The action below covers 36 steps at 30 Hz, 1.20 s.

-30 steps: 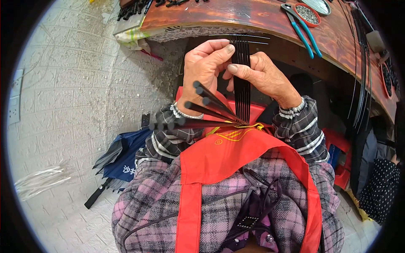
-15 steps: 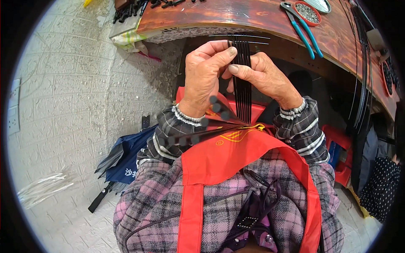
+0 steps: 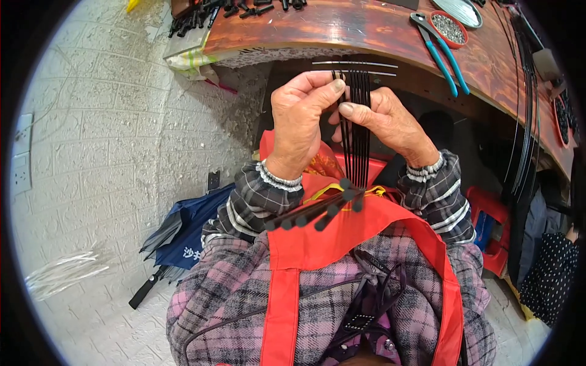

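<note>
Thin black metal rods, a bundle of umbrella ribs, stand almost upright in the middle of the view, between both hands. Their lower ends fan out toward 8 o'clock with small black caps over the red apron; two pale thin wires cross the top of the bundle. The left hand pinches the rods from 9 o'clock, thumb and forefinger closed together on them. The right hand presses them from 3 o'clock, thumb flat against the bundle, fingers curled behind. At 12 o'clock lies the brown wooden workbench, with blue-handled pliers at 1 o'clock beside a small red round dish of metal parts. A folded dark blue umbrella lies on the pale tiled floor at 8 o'clock, well apart
</note>
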### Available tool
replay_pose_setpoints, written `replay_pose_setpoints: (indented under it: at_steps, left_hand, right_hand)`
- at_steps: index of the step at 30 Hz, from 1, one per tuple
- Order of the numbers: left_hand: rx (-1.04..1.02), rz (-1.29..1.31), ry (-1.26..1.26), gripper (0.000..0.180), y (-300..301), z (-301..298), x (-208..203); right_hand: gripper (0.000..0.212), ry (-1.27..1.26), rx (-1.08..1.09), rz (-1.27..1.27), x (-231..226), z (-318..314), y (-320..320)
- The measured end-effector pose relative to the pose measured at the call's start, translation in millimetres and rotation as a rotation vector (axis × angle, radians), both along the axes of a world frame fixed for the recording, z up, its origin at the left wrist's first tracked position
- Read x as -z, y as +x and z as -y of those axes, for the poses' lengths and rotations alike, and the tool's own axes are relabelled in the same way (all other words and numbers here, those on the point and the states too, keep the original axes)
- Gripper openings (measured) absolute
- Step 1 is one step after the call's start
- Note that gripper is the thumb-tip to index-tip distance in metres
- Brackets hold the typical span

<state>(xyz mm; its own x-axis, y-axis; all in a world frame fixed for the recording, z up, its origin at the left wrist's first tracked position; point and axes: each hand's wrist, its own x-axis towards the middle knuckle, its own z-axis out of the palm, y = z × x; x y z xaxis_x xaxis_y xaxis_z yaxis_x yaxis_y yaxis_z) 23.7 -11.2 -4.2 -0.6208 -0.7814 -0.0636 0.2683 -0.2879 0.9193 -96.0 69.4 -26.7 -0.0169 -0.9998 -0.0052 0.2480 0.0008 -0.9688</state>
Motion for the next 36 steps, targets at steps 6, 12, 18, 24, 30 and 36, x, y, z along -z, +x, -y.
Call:
replay_pose_setpoints:
  at_steps: [6,12,18,24,30,36]
  left_hand:
    - [0.026,0.08,-0.039,0.016,8,-2,16]
    - [0.114,0.112,0.036,0.026,33,22,22]
    - [-0.092,0.163,-0.185,0.021,16,85,10]
    - [-0.201,0.362,-0.624,0.017,-40,152,-17]
    - [-0.112,0.723,-1.406,0.023,-86,207,-18]
    - [0.214,1.087,-1.672,0.025,-129,193,-24]
  right_hand:
    - [0.025,0.089,0.003,-0.035,16,-3,4]
    - [0.026,0.17,0.014,0.016,11,-12,8]
    - [0.028,0.163,0.025,0.017,6,-12,8]
    - [0.028,0.181,0.039,0.03,9,-11,11]
    - [0.028,0.235,0.049,0.065,10,-15,15]
    - [0.027,0.162,0.063,0.044,12,-18,12]
